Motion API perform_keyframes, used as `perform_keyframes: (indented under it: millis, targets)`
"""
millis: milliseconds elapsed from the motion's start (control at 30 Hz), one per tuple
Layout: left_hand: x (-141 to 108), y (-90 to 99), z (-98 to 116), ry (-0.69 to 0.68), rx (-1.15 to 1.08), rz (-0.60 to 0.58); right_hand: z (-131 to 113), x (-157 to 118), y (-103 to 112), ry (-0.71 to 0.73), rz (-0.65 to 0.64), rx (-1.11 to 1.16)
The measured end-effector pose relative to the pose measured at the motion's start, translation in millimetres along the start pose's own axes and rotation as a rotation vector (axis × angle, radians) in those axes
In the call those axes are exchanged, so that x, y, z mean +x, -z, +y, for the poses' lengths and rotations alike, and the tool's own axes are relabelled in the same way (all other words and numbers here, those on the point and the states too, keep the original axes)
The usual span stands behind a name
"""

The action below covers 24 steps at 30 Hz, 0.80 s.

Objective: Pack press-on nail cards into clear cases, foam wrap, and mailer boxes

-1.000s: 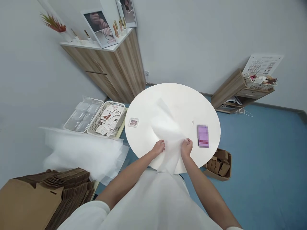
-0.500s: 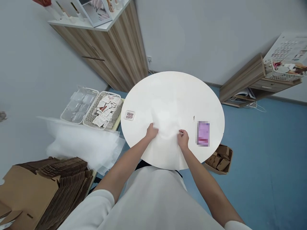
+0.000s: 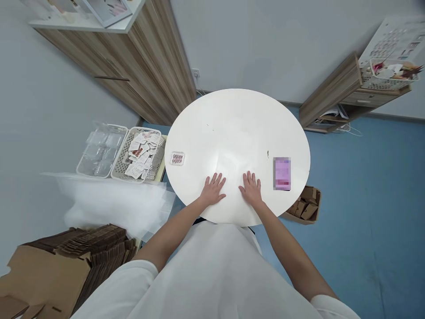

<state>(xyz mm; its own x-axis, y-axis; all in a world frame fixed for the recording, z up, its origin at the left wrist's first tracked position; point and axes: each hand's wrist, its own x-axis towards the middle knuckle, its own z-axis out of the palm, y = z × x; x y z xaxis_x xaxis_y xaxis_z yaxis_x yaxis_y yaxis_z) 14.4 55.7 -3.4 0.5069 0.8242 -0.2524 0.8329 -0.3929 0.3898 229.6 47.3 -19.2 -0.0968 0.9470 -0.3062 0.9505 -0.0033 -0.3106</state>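
My left hand (image 3: 213, 190) rests palm down with fingers spread near the front edge of the round white table (image 3: 239, 115). Level with it, my right hand (image 3: 251, 189) also lies with its fingers apart, on the other side of the middle. A faint, pale translucent sheet seems to lie under and between the hands; its outline is hard to make out. Neither hand grips anything. At the table's left is a small clear case (image 3: 177, 158) with pinkish pieces in it. To the right of my right hand lies a blurred purple rectangular item (image 3: 282, 173), with a tiny dark object (image 3: 268, 154) beyond.
Left of the table are a basket of cards (image 3: 141, 155), a basket of clear packs (image 3: 102, 150), translucent sheets (image 3: 113, 201) and folded cardboard (image 3: 49, 274). A box of small cartons (image 3: 307, 206) stands on the floor at right. Wooden cabinets stand behind.
Both hands have opened from pinching the pale sheet and now lie flat on the tabletop. The camera view has shifted slightly.
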Motion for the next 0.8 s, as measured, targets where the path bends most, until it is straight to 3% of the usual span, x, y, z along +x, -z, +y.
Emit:
perform_keyframes:
  millis: [333,567,700,800]
  targets:
    - [-22,-10.8,-5,0.062,-0.004,-0.027,-2,-9,0,0.019,-0.035,-0.060]
    - [-41,-11.8,-11,0.029,-0.107,-0.033,-11,-13,7,-0.035,-0.006,-0.071]
    - [-51,0.9,-29,0.065,-0.136,0.039,-41,-2,13,-0.057,0.114,-0.010]
    - [-55,19.9,-65,0.207,-0.170,0.158,-82,19,14,-0.020,0.169,0.138]
